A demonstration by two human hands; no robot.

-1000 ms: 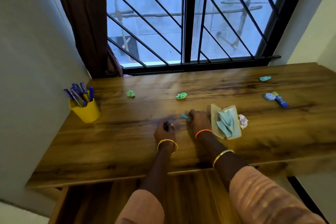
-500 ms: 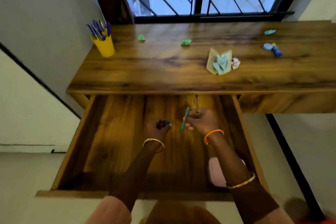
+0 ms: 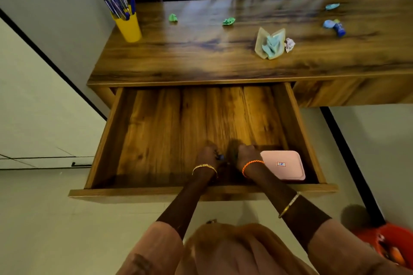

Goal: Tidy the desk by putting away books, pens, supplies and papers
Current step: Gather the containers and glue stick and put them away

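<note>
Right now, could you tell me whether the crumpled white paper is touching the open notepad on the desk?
Touching: the head view shows the crumpled white paper pressed against the right edge of the open notepad, no gap visible.

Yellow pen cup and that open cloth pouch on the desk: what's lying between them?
In the head view, two green crumpled paper scraps lie on the desk between the pen cup and the pouch, nearer the window; otherwise bare wood.

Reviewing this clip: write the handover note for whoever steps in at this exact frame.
Left hand: low in the open drawer, fingers curled on a small dark item.
Right hand: beside it in the drawer, curled; contents not visible.
Pink case: in the drawer's near right corner.
Done: pens stand in the yellow cup.
Left on the desk: green paper scraps, open pouch, crumpled white paper, glue stick.
</note>
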